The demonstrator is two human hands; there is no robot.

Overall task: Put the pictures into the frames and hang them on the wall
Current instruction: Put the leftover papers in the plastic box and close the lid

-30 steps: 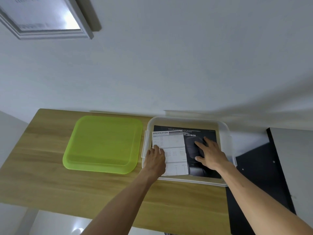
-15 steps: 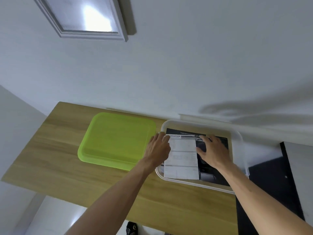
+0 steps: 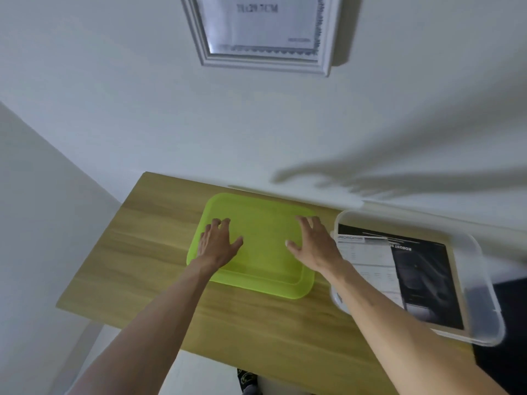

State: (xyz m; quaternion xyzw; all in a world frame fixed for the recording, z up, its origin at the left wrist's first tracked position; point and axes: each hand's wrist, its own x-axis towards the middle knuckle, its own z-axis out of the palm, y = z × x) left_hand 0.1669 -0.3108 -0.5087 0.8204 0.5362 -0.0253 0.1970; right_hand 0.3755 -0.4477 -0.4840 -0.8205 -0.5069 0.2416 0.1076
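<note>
Both hands, left [image 3: 217,243] and right [image 3: 313,243], lie flat with fingers spread on the green lid [image 3: 263,246]; the clear bin [image 3: 482,286] of pictures [image 3: 422,269] sits just right of the lid.

A green lid [image 3: 265,246] lies flat on the wooden table [image 3: 137,252].

A white-framed picture frame [image 3: 262,32] is hanging on the wall above the desk's far edge. Printed pictures [image 3: 399,269], one white sheet overlapping a dark one, are lying flat at the desk's right end.
</note>
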